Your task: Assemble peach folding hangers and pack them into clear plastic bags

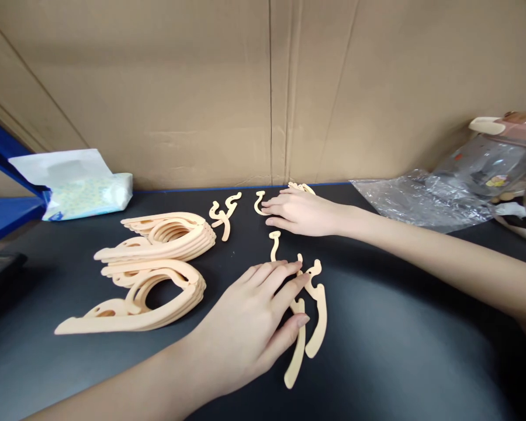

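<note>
My left hand [254, 318] lies palm down over several loose beige plastic pieces, its fingers stretched out and partly covering them. By its thumb and fingertips are a curved arm piece [296, 356] and, just right of it, another curved piece with a hooked end [318, 316]. Beyond the knuckles a small hook [274, 242] sticks out. Farther back, my right hand [307, 211] reaches in from the right with its fingers extended, beside another hook [259, 204]. What lies under both palms is hidden.
Two stacks of beige folding hangers lie at left, one nearer [158, 316] and one behind [193, 245]. More loose hanger pieces [225, 216] rest behind them. A wipes pack [87, 193] stands back left; clear plastic wrap [416, 202] and a transparent bottle [486, 164] are back right, before cardboard [179, 99].
</note>
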Demonstrator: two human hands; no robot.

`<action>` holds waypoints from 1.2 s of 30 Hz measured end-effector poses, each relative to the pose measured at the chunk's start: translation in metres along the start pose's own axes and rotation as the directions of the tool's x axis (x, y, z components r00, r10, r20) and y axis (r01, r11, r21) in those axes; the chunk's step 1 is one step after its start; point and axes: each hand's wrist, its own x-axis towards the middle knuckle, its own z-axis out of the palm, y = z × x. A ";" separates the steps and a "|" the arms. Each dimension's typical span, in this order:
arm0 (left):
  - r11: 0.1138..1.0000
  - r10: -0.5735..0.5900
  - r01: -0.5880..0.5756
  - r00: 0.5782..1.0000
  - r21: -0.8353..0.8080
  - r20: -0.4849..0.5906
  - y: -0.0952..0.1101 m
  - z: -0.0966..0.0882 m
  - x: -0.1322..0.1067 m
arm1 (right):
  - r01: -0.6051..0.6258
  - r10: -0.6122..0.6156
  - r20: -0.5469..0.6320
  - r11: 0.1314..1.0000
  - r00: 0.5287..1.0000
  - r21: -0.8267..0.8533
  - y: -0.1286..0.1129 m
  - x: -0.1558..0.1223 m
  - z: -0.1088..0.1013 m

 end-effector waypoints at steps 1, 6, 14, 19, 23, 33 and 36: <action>1.000 0.001 -0.001 1.000 0.006 0.003 0.000 0.000 0.000 | -0.008 0.008 -0.005 1.000 1.000 -0.004 0.000 -0.001 -0.003; 0.998 0.035 -0.034 0.999 0.059 -0.019 0.000 0.001 0.001 | -0.357 0.361 0.027 0.929 0.932 -0.100 0.021 -0.006 -0.033; 0.990 0.083 -0.073 0.993 0.119 -0.082 -0.002 0.003 0.000 | -0.581 0.592 0.122 0.806 0.797 -0.112 0.037 -0.012 -0.033; 0.993 0.057 -0.051 0.997 0.110 -0.055 -0.002 0.001 -0.001 | -0.612 0.619 0.150 0.785 0.771 -0.096 0.035 -0.007 -0.021; 0.992 0.057 -0.050 0.997 0.112 -0.059 -0.003 0.003 -0.002 | -0.642 0.645 0.130 0.764 0.753 -0.066 0.040 -0.008 -0.028; 0.990 0.093 -0.080 0.989 0.117 -0.111 -0.003 0.003 -0.001 | -0.764 0.802 0.108 0.594 0.588 -0.253 0.044 -0.015 -0.042; 0.988 0.106 -0.089 0.984 0.123 -0.143 -0.003 0.004 -0.001 | -0.750 0.795 0.197 0.606 0.574 -0.264 0.046 -0.015 -0.038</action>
